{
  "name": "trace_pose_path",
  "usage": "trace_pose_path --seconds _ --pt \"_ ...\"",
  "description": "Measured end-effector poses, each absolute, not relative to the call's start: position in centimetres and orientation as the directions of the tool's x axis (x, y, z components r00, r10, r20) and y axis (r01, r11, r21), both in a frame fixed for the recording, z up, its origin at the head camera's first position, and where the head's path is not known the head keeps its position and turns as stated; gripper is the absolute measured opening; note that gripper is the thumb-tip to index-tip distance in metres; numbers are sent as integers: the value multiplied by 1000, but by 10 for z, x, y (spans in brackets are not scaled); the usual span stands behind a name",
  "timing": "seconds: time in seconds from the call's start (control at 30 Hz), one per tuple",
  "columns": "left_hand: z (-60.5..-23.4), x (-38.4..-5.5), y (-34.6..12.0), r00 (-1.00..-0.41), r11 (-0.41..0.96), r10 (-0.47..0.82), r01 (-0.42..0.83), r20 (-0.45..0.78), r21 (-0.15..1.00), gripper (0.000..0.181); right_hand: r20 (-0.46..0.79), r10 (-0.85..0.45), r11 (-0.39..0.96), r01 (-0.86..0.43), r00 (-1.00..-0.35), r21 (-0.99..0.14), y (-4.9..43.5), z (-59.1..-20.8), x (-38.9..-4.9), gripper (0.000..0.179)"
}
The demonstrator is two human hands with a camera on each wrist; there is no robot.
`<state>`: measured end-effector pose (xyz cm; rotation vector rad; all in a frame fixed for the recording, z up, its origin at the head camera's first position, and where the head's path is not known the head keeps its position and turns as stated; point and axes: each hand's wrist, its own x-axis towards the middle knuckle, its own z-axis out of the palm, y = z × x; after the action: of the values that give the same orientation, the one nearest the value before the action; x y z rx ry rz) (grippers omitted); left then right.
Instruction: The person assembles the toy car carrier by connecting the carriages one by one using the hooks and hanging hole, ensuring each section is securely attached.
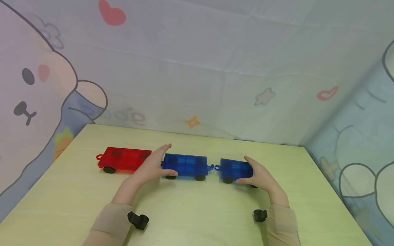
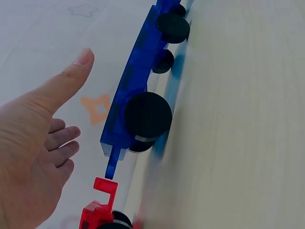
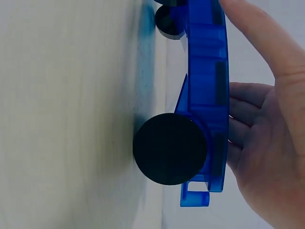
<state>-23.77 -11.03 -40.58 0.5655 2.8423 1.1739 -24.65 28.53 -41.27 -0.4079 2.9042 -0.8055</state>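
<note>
Three translucent toy train cars stand in a row: a red car [image 1: 123,160] at left, a blue car [image 1: 185,165] in the middle, another blue car [image 1: 234,169] at right. My left hand [image 1: 150,167] is over the gap between red and middle cars, fingers extended and thumb apart; in the left wrist view its thumb [image 2: 71,78] is clear of the blue side. My right hand [image 1: 260,176] holds the right blue car by its right end, thumb in front, fingertips hidden behind it. The middle car's hook [image 1: 210,167] is right at the right car's ring [image 1: 217,168].
The cars stand on a pale wooden table [image 1: 197,212]. A printed cloth [image 1: 184,68] hangs behind its far edge, and more cloth covers both sides. Small black cameras sit at the left wrist [image 1: 138,220] and right wrist [image 1: 260,215].
</note>
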Motion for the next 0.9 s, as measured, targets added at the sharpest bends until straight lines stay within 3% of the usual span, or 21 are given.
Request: trace_pose_path --seconds 0.9 --pt "-418 -246 -90 -924 656 369 334 99 677 95 -7 -325 804 -273 -946 -528 289 -415 -246 100"
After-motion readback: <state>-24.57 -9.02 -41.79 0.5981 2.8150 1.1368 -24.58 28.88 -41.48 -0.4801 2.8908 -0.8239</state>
